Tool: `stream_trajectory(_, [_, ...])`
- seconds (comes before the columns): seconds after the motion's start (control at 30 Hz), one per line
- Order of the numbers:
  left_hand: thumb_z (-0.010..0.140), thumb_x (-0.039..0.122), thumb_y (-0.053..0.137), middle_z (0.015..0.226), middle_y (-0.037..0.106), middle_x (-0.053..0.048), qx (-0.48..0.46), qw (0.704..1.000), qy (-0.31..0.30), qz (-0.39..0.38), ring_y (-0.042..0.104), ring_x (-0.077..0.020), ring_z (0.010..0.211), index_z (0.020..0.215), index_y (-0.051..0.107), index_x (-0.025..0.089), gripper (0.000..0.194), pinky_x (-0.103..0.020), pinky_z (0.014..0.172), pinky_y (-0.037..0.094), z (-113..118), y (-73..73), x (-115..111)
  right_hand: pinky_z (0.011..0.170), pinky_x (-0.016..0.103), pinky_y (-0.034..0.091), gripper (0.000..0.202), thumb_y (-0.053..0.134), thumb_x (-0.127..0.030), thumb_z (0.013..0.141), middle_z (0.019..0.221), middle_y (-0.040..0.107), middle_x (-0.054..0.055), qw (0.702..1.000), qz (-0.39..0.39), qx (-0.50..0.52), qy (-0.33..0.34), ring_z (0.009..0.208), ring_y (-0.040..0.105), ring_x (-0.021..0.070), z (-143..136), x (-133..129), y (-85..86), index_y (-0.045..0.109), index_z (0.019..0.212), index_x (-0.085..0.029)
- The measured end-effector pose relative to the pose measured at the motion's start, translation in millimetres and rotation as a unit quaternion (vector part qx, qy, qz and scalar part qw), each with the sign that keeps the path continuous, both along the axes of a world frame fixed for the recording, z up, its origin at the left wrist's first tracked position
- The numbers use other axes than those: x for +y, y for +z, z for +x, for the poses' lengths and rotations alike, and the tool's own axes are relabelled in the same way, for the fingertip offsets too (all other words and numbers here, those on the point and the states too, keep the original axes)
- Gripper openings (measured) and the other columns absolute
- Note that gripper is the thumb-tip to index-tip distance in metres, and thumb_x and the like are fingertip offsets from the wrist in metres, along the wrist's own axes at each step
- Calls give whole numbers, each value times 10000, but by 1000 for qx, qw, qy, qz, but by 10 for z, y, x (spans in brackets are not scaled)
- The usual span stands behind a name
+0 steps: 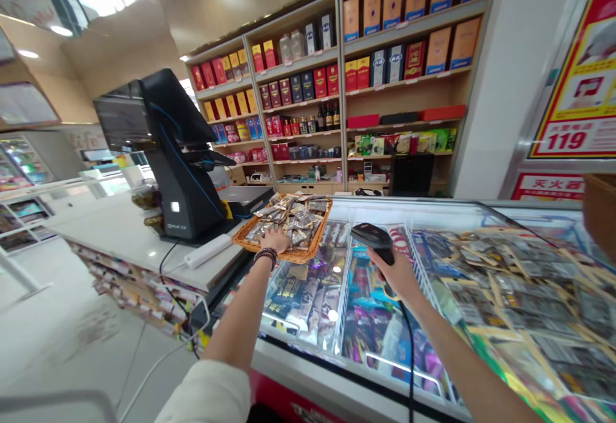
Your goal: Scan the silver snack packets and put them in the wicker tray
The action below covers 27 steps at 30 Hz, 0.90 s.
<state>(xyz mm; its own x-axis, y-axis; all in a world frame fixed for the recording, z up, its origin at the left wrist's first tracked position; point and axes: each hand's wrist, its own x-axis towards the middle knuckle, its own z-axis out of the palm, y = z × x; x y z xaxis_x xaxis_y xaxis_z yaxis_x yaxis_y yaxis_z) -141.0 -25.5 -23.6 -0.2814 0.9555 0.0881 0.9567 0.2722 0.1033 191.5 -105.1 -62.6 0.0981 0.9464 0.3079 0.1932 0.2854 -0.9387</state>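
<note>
Over the freezer, my right hand (395, 274) is wrapped round the handle of a black barcode scanner (373, 238), whose cable hangs down. My left hand (275, 239) rests at the near edge of an orange wicker basket (308, 255), on small wrapped packets (301, 214) that fill it. Its fingers are spread on the packets, and a dark beaded bracelet circles the wrist. The basket sits on top of the freezer's glass, beside the counter. Below the glass lie colourful frozen packages (370, 333) in white wire baskets.
A black point-of-sale terminal (180, 172) stands on the white counter (120, 217) at left, with a white power strip (208, 251) and loose cables. More packets (524, 282) lie at right. Shelves of boxes (308, 83) rise behind; a brown container (600, 214) is at the right edge.
</note>
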Motion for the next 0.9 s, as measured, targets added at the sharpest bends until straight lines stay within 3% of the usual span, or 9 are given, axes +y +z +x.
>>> stream_trajectory(0.2, [820, 186, 566, 1386, 615, -222, 29, 996, -78, 17, 536, -401, 1322, 1202, 709, 179, 408, -514, 990, 508, -56, 110, -24, 419, 312, 396, 546, 689, -779, 681, 424, 549, -12, 1000, -9, 15, -12, 355, 503, 170, 25, -53, 73, 560, 666, -248])
stream_trajectory(0.3, [776, 147, 642, 1220, 706, -197, 47, 990, -114, 67, 575, -377, 1263, 1012, 751, 191, 263, -432, 954, 521, -67, 203, -49, 427, 314, 395, 537, 676, -775, 692, 409, 537, -14, 1000, -6, 10, -16, 357, 498, 173, 23, -69, 88, 565, 666, -250])
stream_trajectory(0.4, [787, 179, 703, 1035, 752, -153, 6, 984, -124, 130, 665, -317, 1092, 835, 728, 203, 60, -361, 898, 519, 29, 283, -62, 436, 313, 401, 532, 678, -771, 694, 410, 544, -13, 1000, -1, 2, -23, 364, 505, 177, 26, -62, 49, 577, 686, -249])
stream_trajectory(0.43, [805, 219, 714, 996, 755, -139, -18, 980, -121, 157, 683, -299, 1032, 813, 716, 209, 13, -345, 874, 516, 85, 301, -59, 442, 313, 406, 528, 681, -766, 698, 415, 550, -11, 1000, 0, 0, -25, 370, 513, 180, 29, -57, 31, 579, 692, -249])
stream_trajectory(0.53, [865, 322, 698, 892, 743, -96, -102, 958, -114, 241, 693, -254, 905, 838, 688, 219, 107, -313, 822, 502, 306, 320, -15, 446, 311, 414, 517, 686, -754, 714, 427, 563, -7, 999, 6, 4, -31, 378, 524, 182, 44, -52, -5, 584, 701, -247])
stream_trajectory(0.63, [938, 317, 596, 821, 710, -60, -216, 923, -121, 295, 669, -217, 837, 890, 651, 208, 132, -298, 804, 491, 583, 289, 62, 435, 310, 411, 522, 681, -760, 720, 429, 564, -6, 999, 7, 18, -29, 370, 518, 178, 63, -59, 3, 582, 690, -249])
stream_trajectory(0.77, [1005, 280, 467, 871, 689, -60, -359, 860, -147, 332, 642, -198, 840, 922, 606, 189, 186, -300, 820, 480, 957, 223, 105, 407, 302, 395, 559, 691, -790, 693, 424, 543, -10, 998, 5, 53, -29, 360, 511, 171, 88, -50, 15, 563, 665, -247])
stream_trajectory(0.9, [1035, 346, 421, 829, 637, -39, -405, 825, -196, 340, 607, -178, 839, 832, 567, 198, 291, -288, 853, 475, 1230, 180, 64, 387, 289, 372, 588, 698, -807, 670, 423, 526, -17, 996, 4, 77, -37, 352, 490, 155, 105, -21, -18, 554, 658, -238])
